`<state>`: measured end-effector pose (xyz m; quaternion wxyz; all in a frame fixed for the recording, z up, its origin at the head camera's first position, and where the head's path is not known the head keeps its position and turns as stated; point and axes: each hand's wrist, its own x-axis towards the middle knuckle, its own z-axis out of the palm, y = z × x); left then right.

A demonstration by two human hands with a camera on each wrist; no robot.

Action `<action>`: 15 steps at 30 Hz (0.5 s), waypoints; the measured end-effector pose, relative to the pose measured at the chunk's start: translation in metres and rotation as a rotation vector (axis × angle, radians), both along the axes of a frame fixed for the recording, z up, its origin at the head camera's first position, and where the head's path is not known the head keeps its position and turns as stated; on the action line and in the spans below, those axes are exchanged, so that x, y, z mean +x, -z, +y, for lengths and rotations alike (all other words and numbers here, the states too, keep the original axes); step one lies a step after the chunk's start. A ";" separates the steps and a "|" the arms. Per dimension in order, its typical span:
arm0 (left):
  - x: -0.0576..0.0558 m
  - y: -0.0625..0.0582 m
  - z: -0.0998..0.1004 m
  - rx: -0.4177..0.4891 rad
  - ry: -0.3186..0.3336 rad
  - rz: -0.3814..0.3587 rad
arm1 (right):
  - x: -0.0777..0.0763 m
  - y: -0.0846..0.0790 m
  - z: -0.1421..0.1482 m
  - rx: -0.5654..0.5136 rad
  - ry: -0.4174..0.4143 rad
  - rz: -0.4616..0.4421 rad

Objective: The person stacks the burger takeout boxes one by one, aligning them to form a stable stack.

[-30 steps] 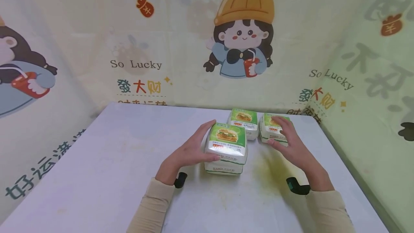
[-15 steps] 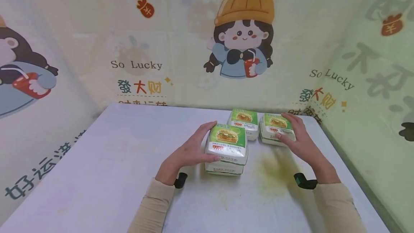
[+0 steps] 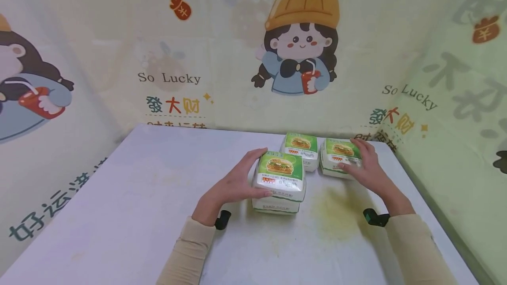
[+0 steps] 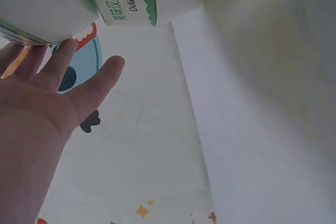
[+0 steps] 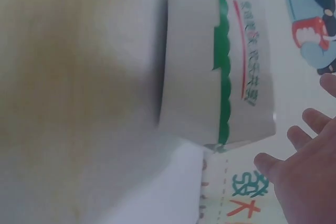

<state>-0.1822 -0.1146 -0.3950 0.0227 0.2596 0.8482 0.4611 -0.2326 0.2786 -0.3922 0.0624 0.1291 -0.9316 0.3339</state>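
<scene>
Near the middle of the table, two white and green burger boxes stand stacked. My left hand [image 3: 233, 184] holds the upper burger box [image 3: 279, 173] at its left side, thumb at the front and fingers toward the back. The upper box covers most of the lower burger box [image 3: 276, 206]. At the right, my right hand [image 3: 370, 171] reaches around another burger box [image 3: 338, 153], thumb by its front and index finger by its far edge. In the right wrist view a gap shows between the lower fingers [image 5: 268, 163] and that box; thumb contact cannot be told.
Another burger box [image 3: 301, 145] stands behind the stack, close beside the right-hand box. The white table [image 3: 119, 214] has a yellowish stain [image 3: 336, 208] right of the stack. A printed cloth [image 3: 222, 56] hangs along the table's back and sides.
My right hand has moved rightward from in front of the right-hand burger box to its right side. The left hand and the stack keep their places. The head view has shifted slightly.
</scene>
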 end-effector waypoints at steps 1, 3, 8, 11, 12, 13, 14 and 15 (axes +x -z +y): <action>0.000 0.000 0.000 -0.001 -0.003 0.002 | -0.003 0.001 0.002 0.005 0.012 -0.014; -0.001 0.000 0.000 -0.006 -0.005 0.004 | -0.007 0.002 0.005 0.009 0.025 -0.041; -0.001 -0.001 0.000 -0.011 -0.001 0.001 | -0.016 0.001 0.014 0.020 0.023 -0.053; -0.001 -0.002 0.000 -0.002 -0.006 0.007 | -0.023 0.000 0.017 0.042 0.019 -0.076; -0.001 -0.002 0.000 -0.001 -0.010 0.011 | -0.025 0.000 0.017 0.052 0.021 -0.093; -0.001 -0.002 0.000 -0.003 -0.013 0.010 | -0.026 -0.001 0.017 0.064 0.024 -0.109; -0.001 -0.002 0.000 -0.005 -0.014 0.013 | -0.028 0.000 0.017 0.072 0.025 -0.127; -0.001 -0.002 0.000 -0.006 -0.014 0.016 | -0.029 0.000 0.018 0.077 0.026 -0.145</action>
